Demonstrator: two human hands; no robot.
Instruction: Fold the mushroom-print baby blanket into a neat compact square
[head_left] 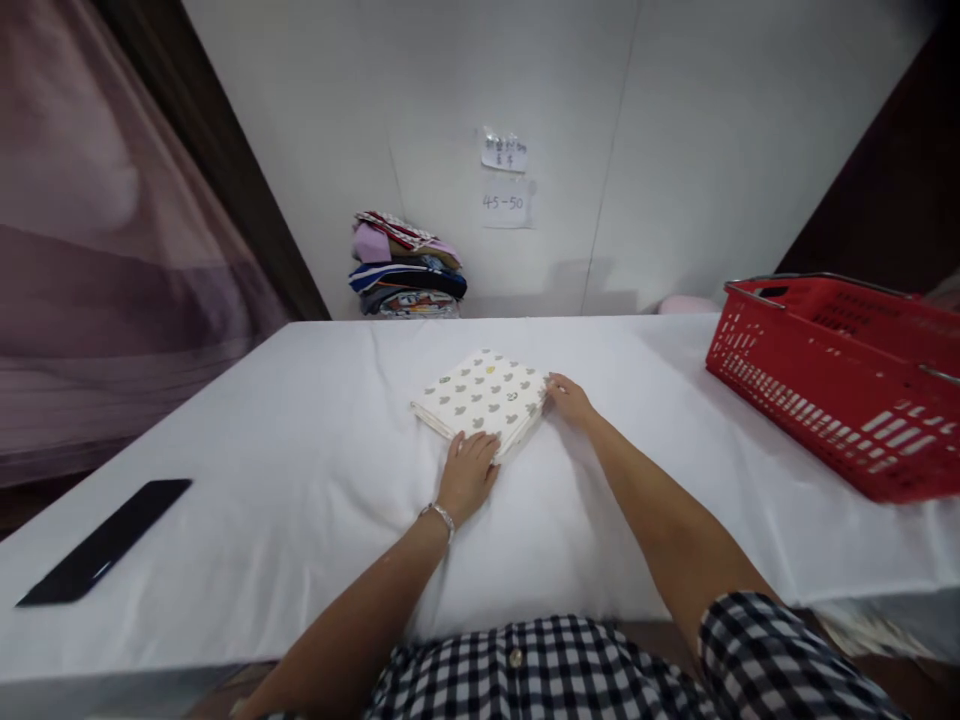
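A folded white cloth with grey leaf-like prints and a small yellow mark lies flat on the white-covered table, one corner towards me. My left hand, wearing a bracelet at the wrist, rests over the cloth's near edge with its fingers stretched out on top and the thumb to the side. At the right corner, my right hand pinches the cloth's edge between thumb and fingers. What the cloth is cannot be made out while folded.
A red plastic basket with metal handles stands on the right. At the far left lies a flat black object. Several folded fabrics are piled beyond the table's far edge, by the wall with paper signs. A pinkish curtain hangs left.
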